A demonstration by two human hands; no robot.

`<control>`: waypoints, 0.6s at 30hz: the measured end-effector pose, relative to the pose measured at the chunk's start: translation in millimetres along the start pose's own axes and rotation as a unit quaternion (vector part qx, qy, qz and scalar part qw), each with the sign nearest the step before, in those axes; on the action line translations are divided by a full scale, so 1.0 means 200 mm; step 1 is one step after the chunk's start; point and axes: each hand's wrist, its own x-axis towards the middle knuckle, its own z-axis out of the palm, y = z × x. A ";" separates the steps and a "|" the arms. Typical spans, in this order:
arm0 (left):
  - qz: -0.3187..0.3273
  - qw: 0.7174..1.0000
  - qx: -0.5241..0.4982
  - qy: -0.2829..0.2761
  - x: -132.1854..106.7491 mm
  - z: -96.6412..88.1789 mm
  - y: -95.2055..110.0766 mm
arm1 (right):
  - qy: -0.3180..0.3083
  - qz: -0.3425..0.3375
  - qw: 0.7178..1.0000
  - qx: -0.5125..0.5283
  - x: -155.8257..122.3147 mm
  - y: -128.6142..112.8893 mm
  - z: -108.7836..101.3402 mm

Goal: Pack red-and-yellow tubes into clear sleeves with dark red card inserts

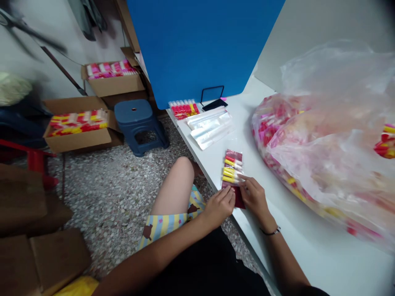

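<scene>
A clear plastic packet (233,166) lies near the table's front edge. Several yellow and red tubes with white ends sit side by side in it. My left hand (219,205) is closed, its fingertips pinching the packet's near-left edge. From the other side, my right hand (255,196) has bent fingers pressed on the packet's near-right corner, by the white ends. Between my hands a dark red flat piece (239,200) shows; whether it is part of the packet I cannot tell. Farther along the table are flat silvery bags (211,126) and a row of red tubes (184,109).
A large translucent bag (327,152) of colourful tubes fills the white table's (247,127) right side. A black stand (214,105) stands before a blue panel (203,45). On the floor are a blue stool (134,113) and open cartons (77,142) of packets.
</scene>
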 end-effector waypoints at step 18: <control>0.000 0.998 0.058 0.009 0.11 -0.03 -0.13 | 0.004 0.027 0.999 0.025 -0.01 0.00 0.02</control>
